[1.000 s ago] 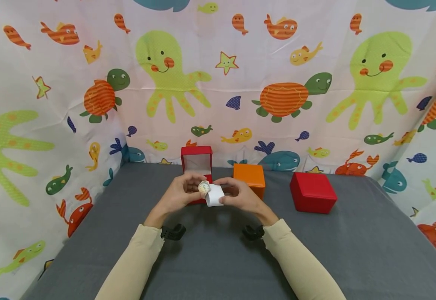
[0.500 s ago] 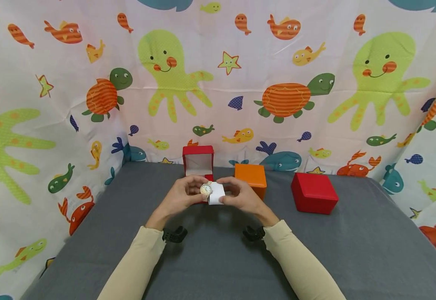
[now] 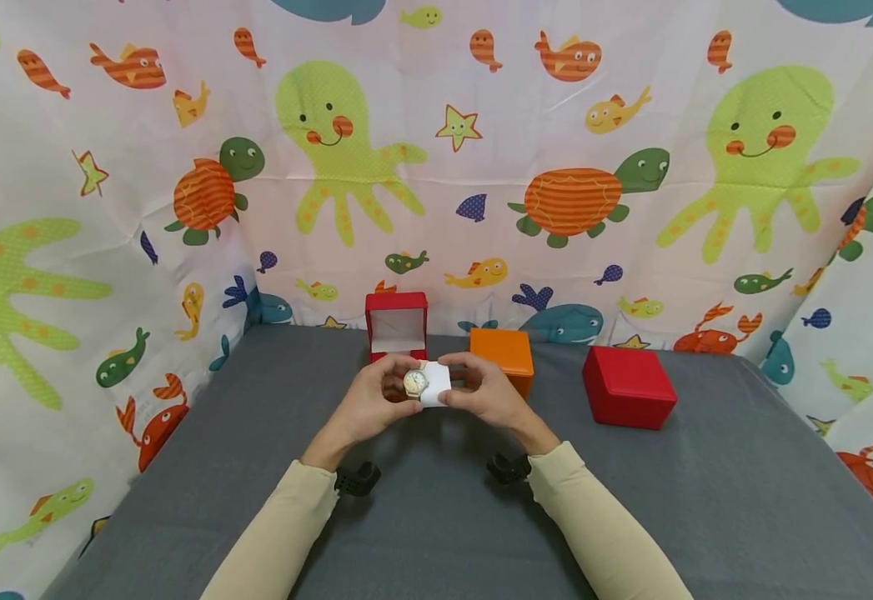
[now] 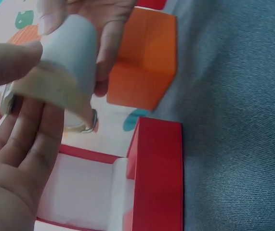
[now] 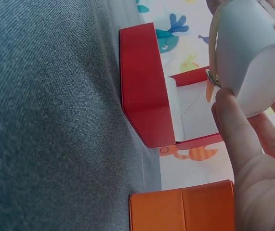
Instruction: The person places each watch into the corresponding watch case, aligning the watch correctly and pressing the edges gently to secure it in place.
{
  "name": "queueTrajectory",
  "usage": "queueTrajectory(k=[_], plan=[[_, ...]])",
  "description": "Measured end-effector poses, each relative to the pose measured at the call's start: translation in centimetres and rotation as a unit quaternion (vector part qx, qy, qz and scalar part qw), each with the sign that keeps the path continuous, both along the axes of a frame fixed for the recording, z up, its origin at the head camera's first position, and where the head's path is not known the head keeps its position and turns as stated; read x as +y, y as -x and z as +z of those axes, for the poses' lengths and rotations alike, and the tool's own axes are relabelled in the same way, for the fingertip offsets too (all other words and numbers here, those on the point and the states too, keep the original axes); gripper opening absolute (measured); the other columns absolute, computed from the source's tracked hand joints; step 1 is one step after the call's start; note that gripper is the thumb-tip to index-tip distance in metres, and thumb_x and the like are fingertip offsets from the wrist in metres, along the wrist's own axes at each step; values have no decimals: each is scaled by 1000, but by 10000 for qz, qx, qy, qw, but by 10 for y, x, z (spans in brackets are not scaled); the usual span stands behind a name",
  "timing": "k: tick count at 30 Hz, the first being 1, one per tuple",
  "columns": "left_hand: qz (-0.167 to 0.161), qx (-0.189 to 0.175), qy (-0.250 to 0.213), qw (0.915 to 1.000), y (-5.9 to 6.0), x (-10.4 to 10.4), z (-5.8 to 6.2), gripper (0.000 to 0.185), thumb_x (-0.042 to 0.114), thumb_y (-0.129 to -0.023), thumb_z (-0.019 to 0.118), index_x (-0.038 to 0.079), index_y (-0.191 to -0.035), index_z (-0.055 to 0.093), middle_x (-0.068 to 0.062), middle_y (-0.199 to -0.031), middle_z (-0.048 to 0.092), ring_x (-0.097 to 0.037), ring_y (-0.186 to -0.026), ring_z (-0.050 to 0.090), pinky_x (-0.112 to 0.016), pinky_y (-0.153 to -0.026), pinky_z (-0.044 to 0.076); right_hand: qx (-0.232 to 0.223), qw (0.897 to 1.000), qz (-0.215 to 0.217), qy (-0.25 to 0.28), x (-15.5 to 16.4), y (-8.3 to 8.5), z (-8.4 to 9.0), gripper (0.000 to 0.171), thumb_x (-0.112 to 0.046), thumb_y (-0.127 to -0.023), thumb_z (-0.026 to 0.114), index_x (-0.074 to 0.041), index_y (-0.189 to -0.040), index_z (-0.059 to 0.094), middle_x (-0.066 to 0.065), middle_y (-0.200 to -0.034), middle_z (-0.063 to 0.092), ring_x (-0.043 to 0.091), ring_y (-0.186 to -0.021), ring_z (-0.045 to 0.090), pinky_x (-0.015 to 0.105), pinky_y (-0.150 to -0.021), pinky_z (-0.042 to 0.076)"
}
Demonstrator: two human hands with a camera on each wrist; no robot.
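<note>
Both hands hold a watch on its white cushion, above the grey table, just in front of the open red box.

Left hand (image 3: 371,398) pinches the watch (image 3: 415,382) at the dial side; right hand (image 3: 483,392) has fingers curled round the cushion (image 3: 437,384), likely steadying it so the strap stays wrapped. Open red box (image 3: 397,324) sits lid up behind them, white lining showing, apparently ready to take the cushion. Orange box (image 3: 501,354) and shut red box (image 3: 627,386) stand to the right on the table (image 3: 706,500).

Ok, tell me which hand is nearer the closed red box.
Right. The right hand holds the watch cushion left of the closed red box; the left hand is farther left.
</note>
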State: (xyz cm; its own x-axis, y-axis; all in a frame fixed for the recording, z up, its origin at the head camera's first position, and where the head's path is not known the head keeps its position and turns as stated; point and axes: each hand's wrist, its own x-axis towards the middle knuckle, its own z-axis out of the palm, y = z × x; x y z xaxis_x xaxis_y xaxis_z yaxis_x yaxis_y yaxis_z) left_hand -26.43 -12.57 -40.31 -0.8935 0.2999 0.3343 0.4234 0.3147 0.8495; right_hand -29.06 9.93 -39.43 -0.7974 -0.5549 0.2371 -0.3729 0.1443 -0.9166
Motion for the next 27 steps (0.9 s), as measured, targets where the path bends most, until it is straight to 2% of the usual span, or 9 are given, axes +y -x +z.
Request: queueTrajectory(k=[3,6,10,13,17,20,25,27], plan=[[208,268,292,9990,-2,4,-2,53,2,-74,80,11,-121,57,-3,-111,60,-19,-83,60,-30,-77,54,3,10000,43,50,-1,0,0,48,-3,-85,68,4,-129,51,22,-124,54,32,-104,58,35,-81,55],[370,410,412,9976,-3,6,-2,53,2,-74,81,13,-120,57,-2,-111,60,-18,-83,59,-31,-77,54,-60,9999,128,93,0,7,-9,50,-2,-84,69,2,-130,50,20,-127,52,36,-108,55,39,-84,54],[476,327,388,9976,-4,7,-2,52,1,-73,81,13,-118,57,-1,-108,61,-17,-81,59,-32,-76,54,-109,9992,357,155,2,18,-25,55,0,-82,71,0,-132,48,17,-131,49,41,-115,51,49,-92,48],[473,232,421,9977,-4,8,-2,50,1,-74,81,12,-117,58,-2,-107,60,-17,-81,59,-32,-76,54,-44,9989,449,95,3,21,-30,57,-3,-82,74,-4,-132,48,13,-130,50,39,-116,52,47,-93,48],[540,293,502,9968,-3,7,-1,49,3,-75,80,11,-117,58,-2,-108,60,-17,-81,58,-31,-74,54,144,9992,364,66,2,23,-32,55,-12,-82,76,-8,-131,51,9,-126,53,37,-113,55,41,-89,51],[598,372,555,9960,-3,7,-1,49,4,-75,80,12,-117,58,-1,-108,61,-17,-81,57,-30,-74,54,254,9992,259,139,1,22,-32,55,-14,-81,77,-9,-130,52,9,-125,54,38,-110,55,44,-89,51],[579,362,616,9958,-3,7,-1,49,5,-75,81,12,-117,57,-1,-109,60,-18,-82,57,-30,-75,53,325,9994,72,129,0,20,-32,53,-11,-81,77,-7,-129,53,10,-123,56,37,-106,58,41,-86,53],[564,391,635,9956,-4,7,-1,49,4,-75,80,12,-117,57,-2,-109,60,-18,-82,57,-30,-75,53,343,9994,18,76,-1,15,-24,53,-8,-81,76,-3,-129,53,13,-123,57,34,-104,59,40,-85,53]])
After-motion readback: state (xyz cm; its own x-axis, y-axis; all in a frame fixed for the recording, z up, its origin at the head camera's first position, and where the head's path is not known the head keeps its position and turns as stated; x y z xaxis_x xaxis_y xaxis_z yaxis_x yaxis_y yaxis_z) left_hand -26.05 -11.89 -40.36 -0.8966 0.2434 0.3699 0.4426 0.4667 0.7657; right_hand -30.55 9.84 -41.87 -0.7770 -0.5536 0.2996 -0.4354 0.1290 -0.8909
